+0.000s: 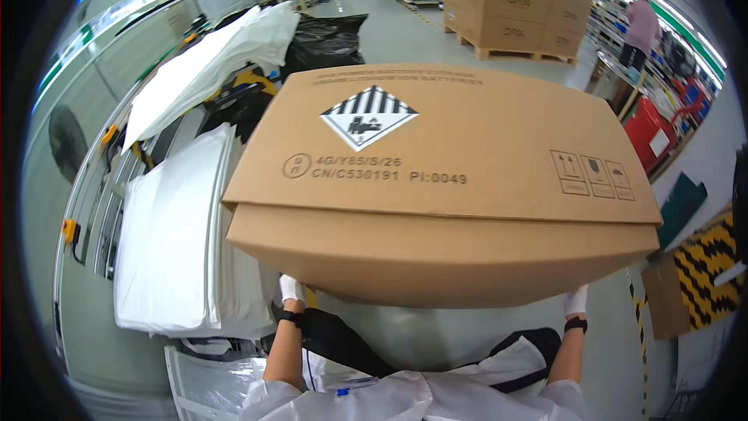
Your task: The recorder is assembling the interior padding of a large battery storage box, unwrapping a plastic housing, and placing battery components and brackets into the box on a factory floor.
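Note:
A large brown cardboard box (436, 148) fills the middle of the view, held up in front of my body above the floor. Its upper face carries a black-and-white striped diamond label (369, 118) and printed handling symbols (594, 175). A folded flap edge runs across the near side. My left hand (291, 288), in a white glove, supports the box at its near left underside. On the near right underside is my right hand (576, 301), also white-gloved. The box hides most of the fingers of both hands. Dark bands circle both wrists.
White foam sheets (167, 234) stand stacked at my left, near a railed line. Beyond are a loose white sheet (210, 70) and a black plastic bag (326, 43). Stacked cartons (518, 4) rest on a pallet ahead. A red bin (653, 136) and yellow-black striped board (705, 281) are right.

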`<state>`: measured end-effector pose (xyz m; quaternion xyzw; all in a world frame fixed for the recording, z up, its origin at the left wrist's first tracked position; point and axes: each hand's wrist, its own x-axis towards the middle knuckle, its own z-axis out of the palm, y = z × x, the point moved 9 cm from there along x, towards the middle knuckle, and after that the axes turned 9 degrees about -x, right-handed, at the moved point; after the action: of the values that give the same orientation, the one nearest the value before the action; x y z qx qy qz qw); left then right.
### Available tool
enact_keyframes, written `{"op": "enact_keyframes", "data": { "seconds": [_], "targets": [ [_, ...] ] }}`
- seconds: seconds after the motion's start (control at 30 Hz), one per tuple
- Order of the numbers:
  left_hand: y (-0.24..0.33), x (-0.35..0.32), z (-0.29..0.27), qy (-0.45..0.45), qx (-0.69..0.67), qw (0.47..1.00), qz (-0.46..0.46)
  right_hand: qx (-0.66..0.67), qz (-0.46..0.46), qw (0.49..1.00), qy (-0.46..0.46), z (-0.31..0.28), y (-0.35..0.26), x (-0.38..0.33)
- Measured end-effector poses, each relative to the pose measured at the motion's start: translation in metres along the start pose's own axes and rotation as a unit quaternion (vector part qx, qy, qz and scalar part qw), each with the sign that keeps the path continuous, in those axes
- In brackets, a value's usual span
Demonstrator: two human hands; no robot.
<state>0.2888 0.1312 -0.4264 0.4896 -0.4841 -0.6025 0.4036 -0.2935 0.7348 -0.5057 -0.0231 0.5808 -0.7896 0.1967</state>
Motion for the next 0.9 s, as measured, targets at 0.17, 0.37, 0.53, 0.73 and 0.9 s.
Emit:
{"op": "enact_keyframes", "data": {
  "seconds": [0.17,0.37,0.53,0.73,0.9],
  "targets": [
    [-0.033,0.019,-0.012,-0.070,-0.182,0.980,-0.036,-0.029,-0.019,0.999,0.007,-0.019,0.008,0.029],
    [-0.031,0.016,-0.097,-0.018,-0.097,0.995,0.009,-0.059,-0.023,0.997,-0.038,-0.013,0.007,-0.002],
    [-0.022,-0.001,-0.081,-0.022,-0.069,0.997,-0.040,-0.100,-0.015,0.995,-0.019,-0.052,-0.006,-0.007],
    [-0.012,0.005,-0.078,-0.026,-0.065,0.996,-0.063,-0.070,-0.008,0.997,0.009,-0.023,-0.041,-0.014],
    [0.009,0.049,-0.024,-0.063,-0.057,0.995,-0.053,-0.055,-0.016,0.998,0.028,0.005,-0.052,0.025]
  ]
}}
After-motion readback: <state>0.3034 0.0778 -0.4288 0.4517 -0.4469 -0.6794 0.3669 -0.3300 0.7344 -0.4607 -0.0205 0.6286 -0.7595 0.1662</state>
